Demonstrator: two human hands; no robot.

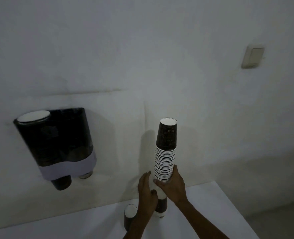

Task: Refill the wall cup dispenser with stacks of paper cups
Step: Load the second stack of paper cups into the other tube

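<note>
Both hands clamp a tall upside-down stack of cups (165,152) standing on the table (211,204) right of the wall dispenser (56,145): the right hand (173,185) wraps its lower part, the left hand (147,192) presses flat-fingered just below. I'd say keep it plumb and lift from low down so it doesn't buckle. The top cup reads "latte", inverted; a lone cup (129,216) sits beside.

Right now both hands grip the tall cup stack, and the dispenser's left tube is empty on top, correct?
Not quite. In the head view the dispenser already shows a cup in its left tube. Both the left hand and right hand do grip the cup stack.
</note>
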